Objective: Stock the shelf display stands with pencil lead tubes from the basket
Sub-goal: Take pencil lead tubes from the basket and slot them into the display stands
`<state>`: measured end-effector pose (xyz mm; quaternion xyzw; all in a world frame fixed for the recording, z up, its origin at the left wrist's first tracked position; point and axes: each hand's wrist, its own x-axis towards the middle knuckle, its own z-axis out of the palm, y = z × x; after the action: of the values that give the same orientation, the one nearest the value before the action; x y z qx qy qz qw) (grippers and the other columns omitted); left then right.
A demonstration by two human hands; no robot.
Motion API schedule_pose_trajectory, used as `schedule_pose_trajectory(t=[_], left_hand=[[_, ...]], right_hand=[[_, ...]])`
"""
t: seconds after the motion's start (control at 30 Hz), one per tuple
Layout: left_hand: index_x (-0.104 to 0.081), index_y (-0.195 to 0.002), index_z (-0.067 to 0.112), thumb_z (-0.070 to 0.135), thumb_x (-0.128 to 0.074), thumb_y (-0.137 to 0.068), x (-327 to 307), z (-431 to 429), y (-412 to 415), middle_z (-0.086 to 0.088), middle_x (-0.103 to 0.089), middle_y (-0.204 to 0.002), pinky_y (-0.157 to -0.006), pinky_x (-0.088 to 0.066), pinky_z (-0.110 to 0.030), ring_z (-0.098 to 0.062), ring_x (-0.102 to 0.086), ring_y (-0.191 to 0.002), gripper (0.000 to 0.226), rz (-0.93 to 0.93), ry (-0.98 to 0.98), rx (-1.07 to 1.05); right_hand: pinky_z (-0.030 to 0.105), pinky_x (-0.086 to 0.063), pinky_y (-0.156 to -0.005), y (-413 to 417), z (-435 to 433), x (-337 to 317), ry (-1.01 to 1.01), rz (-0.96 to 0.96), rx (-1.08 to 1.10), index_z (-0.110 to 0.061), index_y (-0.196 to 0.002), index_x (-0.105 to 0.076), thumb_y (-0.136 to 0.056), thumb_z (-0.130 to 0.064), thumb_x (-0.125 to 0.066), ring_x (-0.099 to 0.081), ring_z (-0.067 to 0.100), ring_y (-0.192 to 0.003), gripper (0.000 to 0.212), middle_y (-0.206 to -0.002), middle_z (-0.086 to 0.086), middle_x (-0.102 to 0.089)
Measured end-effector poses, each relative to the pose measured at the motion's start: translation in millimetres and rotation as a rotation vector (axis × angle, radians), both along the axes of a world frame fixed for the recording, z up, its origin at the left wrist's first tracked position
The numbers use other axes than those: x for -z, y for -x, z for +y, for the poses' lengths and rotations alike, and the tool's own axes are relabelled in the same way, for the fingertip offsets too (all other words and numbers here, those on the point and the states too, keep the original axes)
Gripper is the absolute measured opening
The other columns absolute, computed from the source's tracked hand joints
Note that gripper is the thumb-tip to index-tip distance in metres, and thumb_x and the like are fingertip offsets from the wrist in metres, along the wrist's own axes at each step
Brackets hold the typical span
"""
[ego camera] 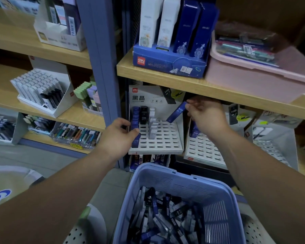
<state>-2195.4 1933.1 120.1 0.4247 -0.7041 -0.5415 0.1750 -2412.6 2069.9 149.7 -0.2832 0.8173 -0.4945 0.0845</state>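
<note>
We are in the middle of filling slots, working under the wooden shelf [165,81]. Below our arms sits the blue basket [209,189], with a heap of loose lead tubes [165,217] in it, so by our reckoning much stocking remains. The white display stand [167,138] has only three part-filled columns at its left; most of its slots are bare. A second stand [202,150] just beside it on the right also looks mostly bare.

Our left grip [118,136] is closed on a blue tube [136,140] at the front of the far-left column, the tube upright and apparently entering its slot. Our right grip [206,115] pinches another blue tube [176,112] by its upper end; this one hangs tilted above the stand's back right, clear of the slots.

Next, we judge, the left tube needs seating fully, and the right one must be turned upright and lowered into a free slot.
</note>
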Motion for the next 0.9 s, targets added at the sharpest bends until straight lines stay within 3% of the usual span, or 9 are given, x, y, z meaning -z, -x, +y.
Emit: schedule_pose_trajectory(t=[0.03, 0.1, 0.17, 0.23, 0.3, 0.33, 0.57, 0.9], left_hand=[[-0.057, -0.113, 0.024, 0.031, -0.068, -0.093, 3.9, 0.3, 2.6, -0.003, -0.069, -0.087, -0.06, -0.048, -0.031, -0.025, -0.068, -0.077, 0.024, -0.008, -0.009, 0.011], [-0.057, -0.114, 0.026, 0.029, -0.066, -0.094, 9.8, 0.4, 7.2, -0.004, -0.07, -0.092, -0.062, -0.049, -0.035, -0.03, -0.069, -0.084, 0.022, -0.007, -0.035, 0.014], [-0.056, -0.113, 0.028, 0.027, -0.064, -0.095, 11.7, 0.3, 10.3, -0.006, -0.069, -0.094, -0.064, -0.051, -0.038, -0.032, -0.069, -0.083, 0.02, 0.005, -0.05, 0.008], [-0.055, -0.111, 0.028, 0.024, -0.065, -0.095, 12.6, -0.9, 11.9, -0.006, -0.069, -0.094, -0.065, -0.052, -0.039, -0.029, -0.068, -0.077, 0.019, 0.028, -0.056, -0.001], [-0.054, -0.113, 0.026, 0.021, -0.065, -0.095, 13.5, -1.9, 12.6, -0.004, -0.068, -0.094, -0.067, -0.055, -0.038, -0.023, -0.069, -0.072, 0.021, 0.051, -0.084, -0.011], [-0.054, -0.115, 0.024, 0.02, -0.065, -0.095, 14.0, -2.2, 12.9, -0.003, -0.068, -0.095, -0.068, -0.057, -0.037, -0.022, -0.071, -0.071, 0.023, 0.06, -0.104, -0.01], [-0.053, -0.117, 0.021, 0.018, -0.062, -0.097, 17.6, -2.3, 15.3, -0.006, -0.067, -0.101, -0.075, -0.062, -0.04, -0.03, -0.074, -0.078, 0.022, 0.091, -0.158, -0.025], [-0.055, -0.118, 0.02, 0.013, -0.055, -0.1, 13.0, -10.4, 16.1, 0.004, -0.064, -0.096, -0.084, -0.059, -0.044, -0.027, -0.072, -0.081, 0.019, 0.111, -0.129, -0.075]], right_hand=[[0.042, -0.055, -0.084, 4.3, -5.3, 2.2, -0.083, 0.065, -0.006, -0.021, -0.082, -0.069, -0.095, -0.024, -0.067, -0.069, 0.027, -0.082, 0.014, -0.084, 0.007, -0.073], [0.028, -0.052, -0.074, 9.9, -16.7, 5.0, -0.238, 0.141, -0.001, -0.017, -0.079, -0.067, -0.097, -0.037, -0.063, -0.066, 0.024, -0.077, 0.028, -0.078, 0.005, -0.071], [0.015, -0.039, -0.059, 11.1, -27.3, 7.2, -0.259, 0.174, 0.002, -0.027, -0.069, -0.055, -0.097, -0.039, -0.063, -0.057, 0.012, -0.068, 0.031, -0.069, -0.009, -0.06], [0.016, -0.038, -0.064, 10.5, -37.7, 13.2, -0.232, 0.189, -0.048, -0.03, -0.074, -0.058, -0.096, -0.032, -0.065, -0.056, 0.006, -0.071, 0.024, -0.074, -0.015, -0.06], [0.022, -0.047, -0.079, 7.3, -44.1, 19.5, -0.2, 0.173, -0.136, -0.026, -0.096, -0.071, -0.096, -0.026, -0.066, -0.063, 0.008, -0.085, 0.005, -0.089, -0.013, -0.067], [0.025, -0.049, -0.084, 5.8, -46.3, 22.1, -0.193, 0.191, -0.168, -0.026, -0.104, -0.073, -0.096, -0.024, -0.066, -0.065, 0.01, -0.09, 0.011, -0.093, -0.011, -0.069], [0.029, -0.052, -0.082, 3.4, -52.4, 26.2, -0.272, 0.387, -0.239, -0.027, -0.109, -0.073, -0.097, -0.025, -0.064, -0.065, 0.014, -0.091, 0.016, -0.09, -0.014, -0.065], [0.029, -0.051, -0.083, 4.9, -56.3, 27.9, -0.276, 0.418, -0.206, -0.023, -0.113, -0.073, -0.098, -0.025, -0.061, -0.065, 0.018, -0.095, 0.019, -0.103, -0.004, -0.074]])
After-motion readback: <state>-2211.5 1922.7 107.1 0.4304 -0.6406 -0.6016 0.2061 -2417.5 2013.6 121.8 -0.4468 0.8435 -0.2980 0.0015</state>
